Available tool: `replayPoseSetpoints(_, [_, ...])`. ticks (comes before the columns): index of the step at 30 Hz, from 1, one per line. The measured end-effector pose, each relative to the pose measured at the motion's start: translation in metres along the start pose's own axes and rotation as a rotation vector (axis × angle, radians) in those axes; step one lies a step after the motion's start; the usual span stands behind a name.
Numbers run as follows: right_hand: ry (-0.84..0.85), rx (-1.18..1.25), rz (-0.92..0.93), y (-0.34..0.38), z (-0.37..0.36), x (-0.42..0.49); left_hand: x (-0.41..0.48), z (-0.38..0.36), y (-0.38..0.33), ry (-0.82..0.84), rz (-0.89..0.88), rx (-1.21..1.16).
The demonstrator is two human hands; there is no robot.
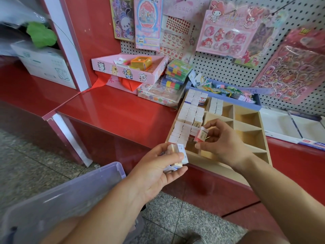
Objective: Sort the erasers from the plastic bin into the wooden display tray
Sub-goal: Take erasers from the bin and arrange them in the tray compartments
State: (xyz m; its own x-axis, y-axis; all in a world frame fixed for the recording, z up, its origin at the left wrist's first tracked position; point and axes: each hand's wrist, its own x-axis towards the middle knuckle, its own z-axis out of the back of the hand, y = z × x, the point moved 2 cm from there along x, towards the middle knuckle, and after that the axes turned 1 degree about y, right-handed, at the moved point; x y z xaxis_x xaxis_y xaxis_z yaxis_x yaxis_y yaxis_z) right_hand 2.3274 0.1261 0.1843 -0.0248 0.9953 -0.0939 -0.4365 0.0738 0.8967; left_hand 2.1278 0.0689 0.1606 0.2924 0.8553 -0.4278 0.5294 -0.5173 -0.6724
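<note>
The wooden display tray (246,127) lies on the red counter, its left column packed with several rows of white erasers (189,117). My left hand (154,171) grips a small stack of boxed erasers (177,155) just in front of the tray's near left corner. My right hand (223,143) pinches a single pink-and-white eraser (200,134) above the tray's near left compartments. The clear plastic bin (61,194) sits low at the left, under my left forearm; its contents are hidden.
A pink cardboard box (123,71) and stacked colourful packs (177,71) stand behind the tray on the counter (114,110). A pegboard with sticker sheets (228,29) hangs behind. White trays (281,124) lie to the right. The tray's right compartments hold nothing.
</note>
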Motion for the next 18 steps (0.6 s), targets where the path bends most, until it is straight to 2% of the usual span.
replayPoseSetpoints(4, [-0.031,-0.383,0.056,0.0,-0.011,0.007,-0.001,0.001,-0.002,-0.017,0.003,-0.004])
replayPoseSetpoints(14, [-0.074,-0.601,0.129,0.004,-0.018,0.013,0.003,0.005,-0.001,-0.037,0.017,-0.006])
replayPoseSetpoints(18, [-0.115,-0.677,0.226,0.002,-0.018,0.018,0.005,0.003,-0.001,-0.032,0.01,0.0])
